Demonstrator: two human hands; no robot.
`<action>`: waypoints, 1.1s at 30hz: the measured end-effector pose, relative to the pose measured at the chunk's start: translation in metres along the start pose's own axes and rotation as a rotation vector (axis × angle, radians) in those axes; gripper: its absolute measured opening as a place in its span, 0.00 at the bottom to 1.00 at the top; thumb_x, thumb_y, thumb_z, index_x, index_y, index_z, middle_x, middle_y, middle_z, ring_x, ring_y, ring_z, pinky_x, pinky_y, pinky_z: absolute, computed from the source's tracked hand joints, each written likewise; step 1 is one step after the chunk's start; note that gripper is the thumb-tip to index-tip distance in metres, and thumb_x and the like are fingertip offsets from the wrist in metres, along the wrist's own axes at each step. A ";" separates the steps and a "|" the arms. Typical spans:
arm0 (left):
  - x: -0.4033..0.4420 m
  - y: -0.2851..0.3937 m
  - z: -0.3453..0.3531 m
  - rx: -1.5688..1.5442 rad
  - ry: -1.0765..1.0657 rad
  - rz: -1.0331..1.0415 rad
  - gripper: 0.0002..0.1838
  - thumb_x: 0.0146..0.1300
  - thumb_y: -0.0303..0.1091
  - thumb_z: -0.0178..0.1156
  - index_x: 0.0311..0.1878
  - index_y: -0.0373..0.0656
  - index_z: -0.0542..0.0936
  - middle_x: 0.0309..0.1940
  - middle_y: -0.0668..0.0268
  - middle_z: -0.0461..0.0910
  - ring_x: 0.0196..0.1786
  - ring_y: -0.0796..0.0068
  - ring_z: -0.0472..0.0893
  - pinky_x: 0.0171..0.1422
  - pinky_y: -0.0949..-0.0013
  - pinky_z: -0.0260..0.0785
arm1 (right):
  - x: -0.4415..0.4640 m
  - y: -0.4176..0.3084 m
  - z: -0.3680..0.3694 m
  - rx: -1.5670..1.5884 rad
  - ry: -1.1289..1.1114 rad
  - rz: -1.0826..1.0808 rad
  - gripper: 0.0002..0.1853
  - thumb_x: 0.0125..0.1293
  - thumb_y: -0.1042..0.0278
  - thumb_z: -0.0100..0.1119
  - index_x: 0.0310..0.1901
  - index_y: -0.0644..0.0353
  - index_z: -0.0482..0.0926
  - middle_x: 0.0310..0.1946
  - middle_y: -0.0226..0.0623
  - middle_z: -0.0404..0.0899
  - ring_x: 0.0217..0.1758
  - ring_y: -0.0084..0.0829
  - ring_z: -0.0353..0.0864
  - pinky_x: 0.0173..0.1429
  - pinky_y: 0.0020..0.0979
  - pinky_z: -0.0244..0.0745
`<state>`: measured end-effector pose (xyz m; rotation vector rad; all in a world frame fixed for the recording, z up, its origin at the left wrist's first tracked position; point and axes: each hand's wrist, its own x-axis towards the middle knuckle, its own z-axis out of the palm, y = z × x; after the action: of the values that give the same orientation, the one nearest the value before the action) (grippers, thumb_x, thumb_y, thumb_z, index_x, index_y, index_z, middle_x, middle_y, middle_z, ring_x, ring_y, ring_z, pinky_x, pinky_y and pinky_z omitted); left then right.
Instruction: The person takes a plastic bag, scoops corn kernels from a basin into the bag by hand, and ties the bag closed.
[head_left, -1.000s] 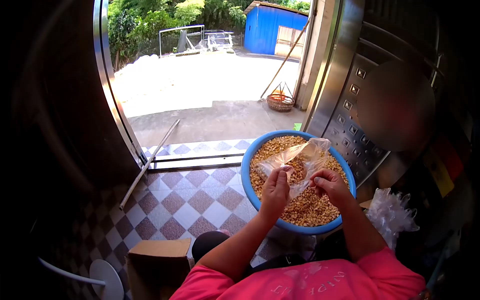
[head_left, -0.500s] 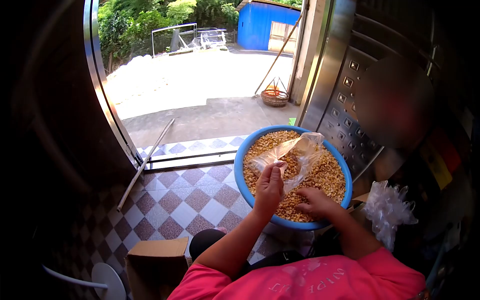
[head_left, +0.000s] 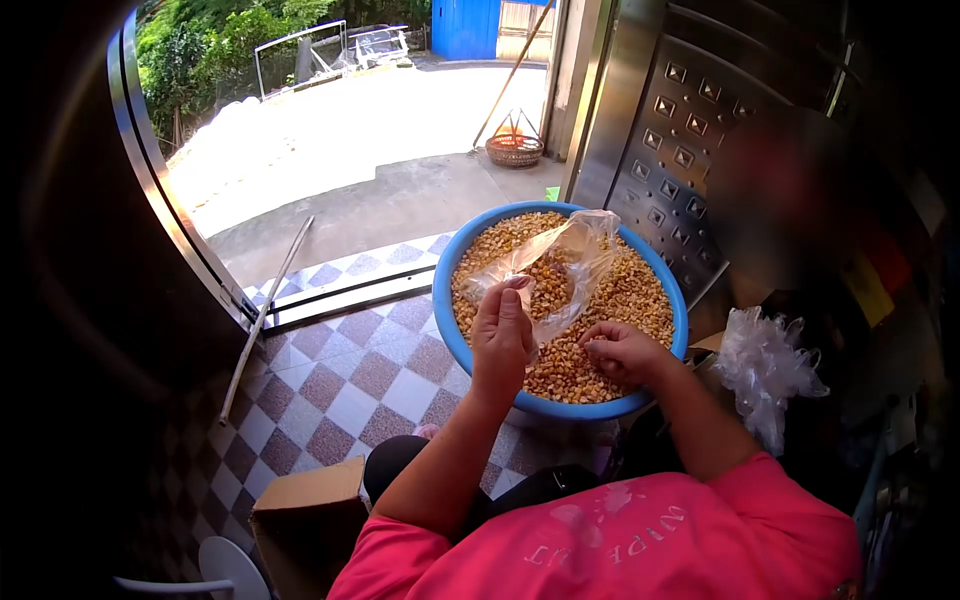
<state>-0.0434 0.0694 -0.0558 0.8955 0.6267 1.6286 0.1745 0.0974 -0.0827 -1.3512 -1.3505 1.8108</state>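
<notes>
Head view: the left hand (head_left: 503, 338) grasps the clear plastic bag (head_left: 580, 262) in a closed grip, above corn kernels (head_left: 640, 290) in the blue basin (head_left: 447, 318). The right hand (head_left: 622, 354) contacts the kernels; its grip contents are not discernible.

Left hand (head_left: 503, 335) pinching the clear plastic bag (head_left: 597, 245) over the blue basin (head_left: 452, 332), right hand (head_left: 625, 353) down at the corn kernels (head_left: 645, 300), fingers curled! Bunched plastic (head_left: 768, 368) sits right of the basin, an open cardboard box (head_left: 308, 490) nearer the person, 1 basket (head_left: 515, 152) outside the doorway.
</notes>
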 end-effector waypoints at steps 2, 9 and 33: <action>0.001 -0.001 0.000 -0.014 -0.005 -0.004 0.14 0.72 0.37 0.41 0.50 0.41 0.73 0.12 0.78 0.56 0.13 0.90 0.52 0.16 0.80 0.44 | -0.004 -0.004 0.000 0.328 -0.165 0.025 0.09 0.64 0.72 0.52 0.46 0.62 0.72 0.25 0.33 0.72 0.17 0.15 0.62 0.17 0.17 0.55; 0.000 -0.003 0.001 -0.005 -0.003 -0.006 0.14 0.72 0.37 0.41 0.50 0.41 0.73 0.13 0.78 0.56 0.14 0.90 0.53 0.16 0.80 0.44 | 0.007 -0.039 0.008 0.729 -0.307 0.034 0.14 0.68 0.73 0.45 0.55 0.62 0.67 0.37 0.38 0.72 0.26 0.17 0.67 0.26 0.16 0.66; 0.010 0.045 -0.030 0.771 -0.216 -0.014 0.13 0.66 0.40 0.52 0.43 0.40 0.77 0.25 0.61 0.77 0.27 0.70 0.78 0.33 0.67 0.70 | 0.018 -0.074 0.033 -0.007 0.001 -0.348 0.14 0.66 0.73 0.48 0.52 0.63 0.73 0.45 0.36 0.76 0.43 0.27 0.78 0.47 0.30 0.77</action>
<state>-0.0939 0.0700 -0.0351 1.5887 1.1301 1.2430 0.1257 0.1265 -0.0218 -1.0419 -1.4868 1.5706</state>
